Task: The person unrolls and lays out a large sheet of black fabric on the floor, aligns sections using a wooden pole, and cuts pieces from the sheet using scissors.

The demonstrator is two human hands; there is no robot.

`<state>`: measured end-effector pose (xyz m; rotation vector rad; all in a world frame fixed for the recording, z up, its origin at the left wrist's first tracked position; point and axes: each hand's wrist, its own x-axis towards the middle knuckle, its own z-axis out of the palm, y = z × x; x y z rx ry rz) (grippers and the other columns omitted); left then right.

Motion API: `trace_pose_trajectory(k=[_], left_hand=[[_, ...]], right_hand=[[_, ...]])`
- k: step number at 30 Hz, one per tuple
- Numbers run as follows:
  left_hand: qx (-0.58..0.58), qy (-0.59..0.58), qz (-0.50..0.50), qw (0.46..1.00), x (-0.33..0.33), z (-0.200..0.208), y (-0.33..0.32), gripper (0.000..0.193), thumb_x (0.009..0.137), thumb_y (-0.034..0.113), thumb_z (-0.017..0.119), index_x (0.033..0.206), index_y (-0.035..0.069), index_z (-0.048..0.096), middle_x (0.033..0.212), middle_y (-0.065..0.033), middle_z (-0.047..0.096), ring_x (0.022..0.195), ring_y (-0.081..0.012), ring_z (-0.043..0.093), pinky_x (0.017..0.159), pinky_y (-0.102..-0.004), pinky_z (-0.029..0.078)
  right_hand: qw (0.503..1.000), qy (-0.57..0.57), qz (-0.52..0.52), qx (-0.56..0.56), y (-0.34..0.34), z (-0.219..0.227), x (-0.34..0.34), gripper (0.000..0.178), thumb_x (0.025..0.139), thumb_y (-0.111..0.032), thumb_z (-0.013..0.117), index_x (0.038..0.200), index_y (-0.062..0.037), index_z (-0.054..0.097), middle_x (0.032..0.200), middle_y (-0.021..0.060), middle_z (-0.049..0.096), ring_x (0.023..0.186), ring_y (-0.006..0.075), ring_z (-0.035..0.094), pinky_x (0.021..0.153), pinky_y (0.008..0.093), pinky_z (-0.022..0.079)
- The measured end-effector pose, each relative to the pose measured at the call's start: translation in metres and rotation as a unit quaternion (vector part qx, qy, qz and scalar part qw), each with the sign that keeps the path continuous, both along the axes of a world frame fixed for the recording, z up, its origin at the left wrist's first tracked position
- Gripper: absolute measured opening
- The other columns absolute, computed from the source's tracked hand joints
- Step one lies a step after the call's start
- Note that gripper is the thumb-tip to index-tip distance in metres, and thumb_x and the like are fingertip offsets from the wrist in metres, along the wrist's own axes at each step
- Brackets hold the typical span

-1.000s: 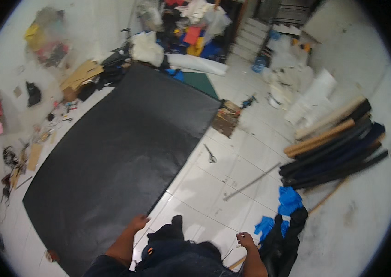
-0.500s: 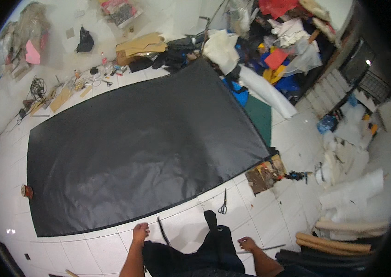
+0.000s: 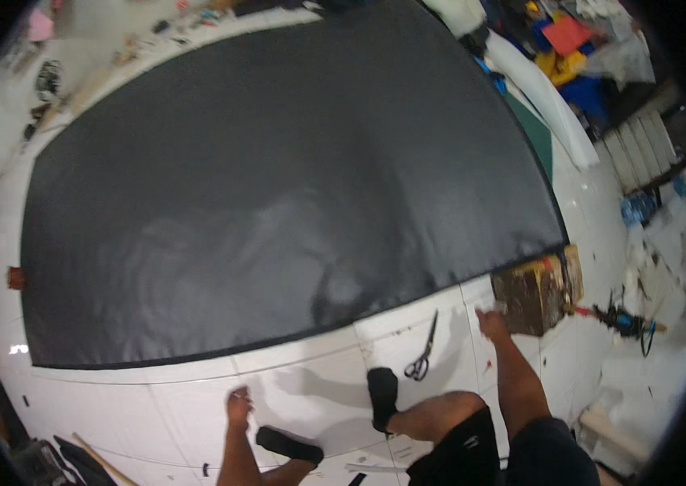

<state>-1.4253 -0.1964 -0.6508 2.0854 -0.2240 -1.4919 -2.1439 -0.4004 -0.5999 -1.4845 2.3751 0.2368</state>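
A large black sheet (image 3: 278, 186) with a leather-like sheen lies spread on the floor, slightly wrinkled near its front. My left hand (image 3: 239, 405) hangs beyond its near edge with fingers curled; whether something small is in them is hidden. My right hand (image 3: 492, 322) reaches forward with fingers apart, close to a worn brown board (image 3: 533, 300) at the sheet's near right corner. It appears to hold nothing. Between my hands, black-handled scissors (image 3: 422, 356) rest on the white tiles, nearer the right hand.
My dark-covered feet (image 3: 382, 397) stand on the tiles before the sheet. A small brown object (image 3: 16, 278) touches its left edge. Beyond the right edge lie a white roll (image 3: 545, 101) and a green panel (image 3: 530, 134). Dark tools (image 3: 622, 320) lie right of the board.
The view has tilted down and come closer to the sheet. My right hand has moved forward and right, from beside my leg toward the board. My left hand stays low.
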Motion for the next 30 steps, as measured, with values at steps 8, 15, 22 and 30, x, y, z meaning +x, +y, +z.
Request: trace_pose_trajectory(k=[8, 15, 22, 30], left_hand=[[-0.019, -0.146, 0.299, 0.943, 0.068, -0.104, -0.073, 0.064, 0.088, 0.038, 0.064, 0.134, 0.0, 0.041, 0.101, -0.0185, 0.056, 0.086, -0.0277, 0.057, 0.066, -0.0385, 0.051], [-0.219, -0.186, 0.239, 0.928, 0.126, -0.117, -0.093, 0.037, 0.09, 0.027, 0.058, 0.116, 0.001, 0.055, 0.105, -0.0102, 0.06, 0.086, -0.0226, 0.058, 0.07, -0.0346, 0.05], [-0.131, -0.12, 0.357, 0.917, 0.016, -0.107, -0.137, 0.021, 0.082, 0.008, 0.065, 0.094, -0.008, 0.059, 0.088, -0.0129, 0.063, 0.062, -0.0218, 0.059, 0.045, -0.0336, 0.044], [-0.182, -0.069, 0.343, 0.919, 0.044, -0.133, -0.132, 0.025, 0.081, 0.015, 0.068, 0.099, 0.0, 0.061, 0.088, -0.0102, 0.061, 0.069, -0.022, 0.059, 0.053, -0.0329, 0.047]], right_hand=[[0.761, -0.389, -0.392, -0.341, -0.114, -0.136, 0.009, 0.058, 0.085, -0.059, 0.063, 0.076, -0.0027, 0.055, 0.054, 0.0035, 0.044, 0.041, 0.0145, 0.04, 0.037, 0.033, 0.028], [0.874, -0.177, -0.202, -0.405, -0.171, -0.124, 0.109, 0.057, 0.099, -0.045, 0.039, 0.093, 0.0071, 0.061, 0.097, 0.0312, 0.063, 0.092, 0.0475, 0.059, 0.082, 0.0527, 0.045], [0.885, -0.172, -0.225, -0.369, -0.137, -0.105, 0.106, 0.058, 0.098, -0.044, 0.041, 0.089, 0.0095, 0.063, 0.093, 0.0336, 0.063, 0.093, 0.0493, 0.06, 0.084, 0.0526, 0.046], [0.836, -0.334, -0.179, -0.398, -0.184, -0.132, 0.156, 0.077, 0.095, -0.057, 0.046, 0.103, 0.0189, 0.058, 0.104, 0.0372, 0.061, 0.102, 0.0448, 0.06, 0.09, 0.0466, 0.043]])
